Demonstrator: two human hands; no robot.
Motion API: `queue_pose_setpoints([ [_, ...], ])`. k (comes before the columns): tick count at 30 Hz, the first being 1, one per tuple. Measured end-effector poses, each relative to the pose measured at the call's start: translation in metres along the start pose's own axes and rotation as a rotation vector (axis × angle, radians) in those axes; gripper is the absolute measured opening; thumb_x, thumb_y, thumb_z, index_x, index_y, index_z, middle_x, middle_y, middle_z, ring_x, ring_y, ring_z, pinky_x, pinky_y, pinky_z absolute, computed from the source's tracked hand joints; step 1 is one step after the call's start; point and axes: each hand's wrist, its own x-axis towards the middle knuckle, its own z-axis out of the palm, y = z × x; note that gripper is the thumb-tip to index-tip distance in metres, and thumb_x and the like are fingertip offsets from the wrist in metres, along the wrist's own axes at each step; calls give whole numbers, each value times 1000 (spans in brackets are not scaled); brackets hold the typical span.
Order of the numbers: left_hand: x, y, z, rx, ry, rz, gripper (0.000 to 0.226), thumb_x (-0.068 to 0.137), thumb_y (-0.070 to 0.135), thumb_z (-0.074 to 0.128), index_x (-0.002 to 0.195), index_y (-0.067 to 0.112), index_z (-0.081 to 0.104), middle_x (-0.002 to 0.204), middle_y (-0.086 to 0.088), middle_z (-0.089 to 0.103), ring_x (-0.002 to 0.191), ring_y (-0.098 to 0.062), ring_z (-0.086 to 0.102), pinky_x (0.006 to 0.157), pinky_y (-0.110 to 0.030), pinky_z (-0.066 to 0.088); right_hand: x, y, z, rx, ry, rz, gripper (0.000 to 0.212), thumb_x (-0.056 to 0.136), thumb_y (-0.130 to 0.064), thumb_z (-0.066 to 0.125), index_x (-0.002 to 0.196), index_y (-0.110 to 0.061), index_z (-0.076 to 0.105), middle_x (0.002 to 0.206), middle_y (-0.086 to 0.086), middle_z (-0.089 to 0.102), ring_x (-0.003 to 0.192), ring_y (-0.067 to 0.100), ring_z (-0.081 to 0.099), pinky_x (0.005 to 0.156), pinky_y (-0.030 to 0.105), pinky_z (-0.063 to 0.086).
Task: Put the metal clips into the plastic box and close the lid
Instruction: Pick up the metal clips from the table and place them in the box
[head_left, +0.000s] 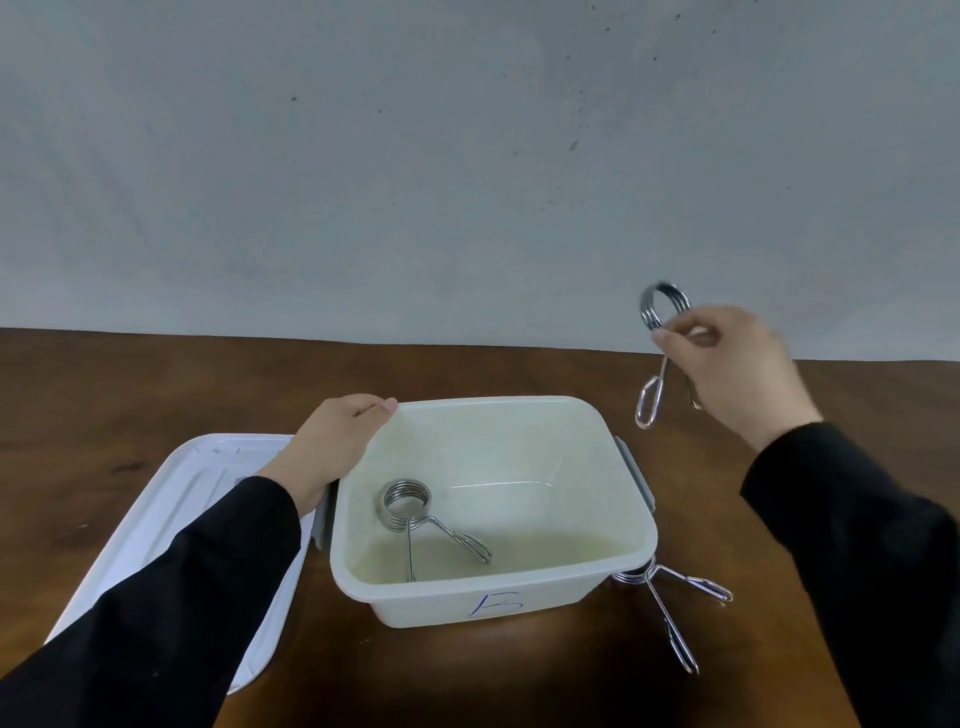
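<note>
A: Clips first. How many are in the box?

B: One. A coiled clip (415, 512) lies on the floor of the plastic box (519, 592), below and to the right of the left fingers. It rests flat, legs pointing toward the near wall.

A: And the others?

B: A second clip (655, 358) hangs in the air, pinched in the right hand (737, 364). The fingers are closed on it just below the coil, ring above the fingertips, legs dangling beneath them. It is up and to the right of the box, not yet over the opening. A third clip (675, 597) lies on the table (156, 384), well below those fingers, touching or tucked under the box's near right corner; I cannot tell which.

A: What is the left hand doing?

B: The left hand (332, 447) rests on the far left rim of the box, fingers curled over the edge, steadying it by my reading. It holds no clip.

A: The lid?

B: Off. The white lid (171, 499) lies flat on the table just under the left wrist, beside the box.

A: So where does that leave things?

B: I'd judge about a third done. One clip is stowed, one is in transit, one waits on the table, and the lid must then go on and the grey latches (636, 478) be closed.
</note>
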Motion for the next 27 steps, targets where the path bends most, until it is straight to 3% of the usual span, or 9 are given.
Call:
queue_pose_setpoints([
  [1, 0, 0, 0, -6, 2, 1, 37, 97, 46, 56, 89, 16, 77, 78, -10, 66, 72, -18, 56, 68, -33, 42, -3, -25, -8, 3, -64, -33, 15, 88, -36, 69, 77, -26, 70, 56, -10, 61, 47, 9, 53, 46, 18, 45],
  [3, 1, 0, 0, -5, 1, 3, 35, 98, 44, 56, 88, 17, 77, 77, -9, 65, 72, -19, 55, 68, -33, 42, -11, -62, -9, -60, -210, -95, 18, 85, -40, 71, 74, -24, 72, 54, -4, 61, 47, 14, 53, 47, 22, 43],
  [7, 2, -1, 1, -40, -17, 6, 35, 100, 42, 56, 89, 16, 77, 81, -2, 67, 74, -18, 57, 69, -33, 43, -35, -85, 41, -298, -554, -143, 19, 83, -37, 71, 76, -21, 75, 73, 0, 70, 62, 18, 62, 57, 28, 48],
  [11, 3, -3, 1, -66, -16, 7, 33, 100, 42, 56, 93, 17, 77, 90, -4, 73, 81, -17, 61, 73, -31, 46, -47, -53, 112, -530, -746, -87, 19, 86, -32, 67, 87, -15, 77, 89, 3, 73, 84, 23, 67, 76, 32, 53],
  [18, 6, -4, 2, -87, -18, 12, 33, 101, 40, 55, 96, 15, 76, 80, 3, 64, 74, -14, 54, 65, -27, 41, -45, -23, 167, -697, -817, 22, 18, 87, -27, 67, 96, -11, 68, 82, 3, 61, 75, 26, 56, 69, 29, 43],
  [20, 6, -5, 2, -86, -13, 16, 32, 101, 40, 55, 100, 16, 77, 85, 5, 67, 79, -13, 57, 67, -27, 42, -45, -21, 174, -737, -804, -7, 14, 87, -26, 66, 86, -13, 63, 74, 1, 57, 73, 26, 54, 66, 28, 39],
  [24, 7, -5, 2, -80, -9, 17, 32, 101, 41, 54, 102, 17, 76, 87, 5, 68, 81, -12, 58, 68, -26, 42, -49, -19, 188, -834, -817, -32, 31, 86, -27, 68, 67, -15, 47, 63, -2, 48, 71, 24, 52, 65, 30, 40],
  [27, 6, -5, 2, -71, -11, 27, 33, 102, 40, 54, 100, 16, 76, 86, 3, 67, 79, -13, 56, 68, -27, 42, -50, -18, 190, -849, -830, -52, 23, 86, -33, 69, 81, -14, 57, 73, 0, 54, 71, 22, 52, 68, 31, 41],
])
